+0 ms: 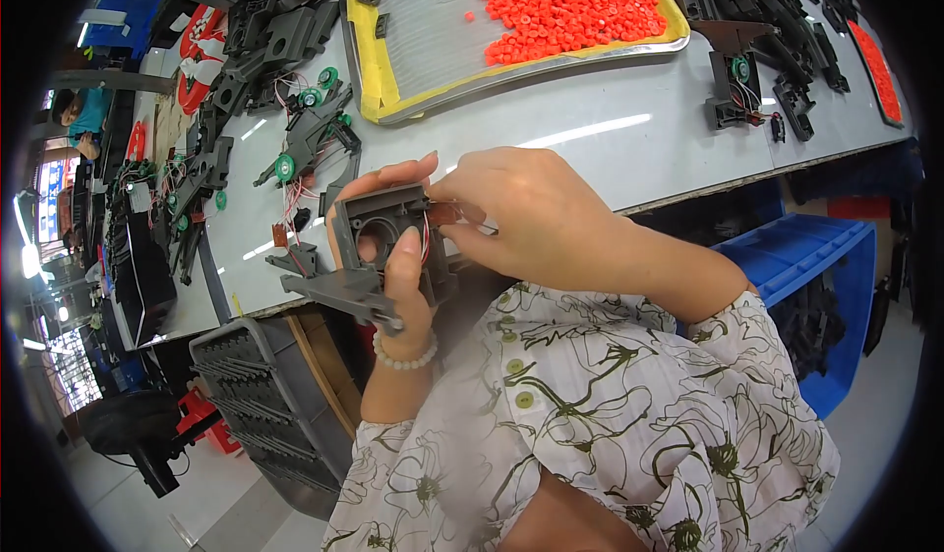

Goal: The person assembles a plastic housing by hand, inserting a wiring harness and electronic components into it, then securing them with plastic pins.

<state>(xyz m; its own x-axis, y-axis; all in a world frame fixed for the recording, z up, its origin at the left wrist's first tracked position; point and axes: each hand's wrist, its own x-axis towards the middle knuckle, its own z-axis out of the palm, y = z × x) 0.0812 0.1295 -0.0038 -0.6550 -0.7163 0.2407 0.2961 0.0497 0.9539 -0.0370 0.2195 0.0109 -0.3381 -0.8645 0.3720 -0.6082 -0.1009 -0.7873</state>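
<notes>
A dark grey moulded plastic housing [354, 287] with a round opening is held up in front of me at the table's near edge. My left hand [405, 275] wraps round it, with the thumb across its front and fingers behind. At the housing's upper right, my right hand [536, 213] pinches a small reddish-brown piece [444, 214]. Thin red and white wires [426, 237] run from there down the housing. The fingertips of the right hand partly cover the small piece, so its exact kind is not clear.
A yellow-edged metal tray [393, 110] holds many small orange-red caps [570, 11]. Grey parts with green discs and wires [285, 167] lie to the left, more dark parts [733, 90] to the right. Below stand a blue bin [787, 257] and a grey crate [265, 395].
</notes>
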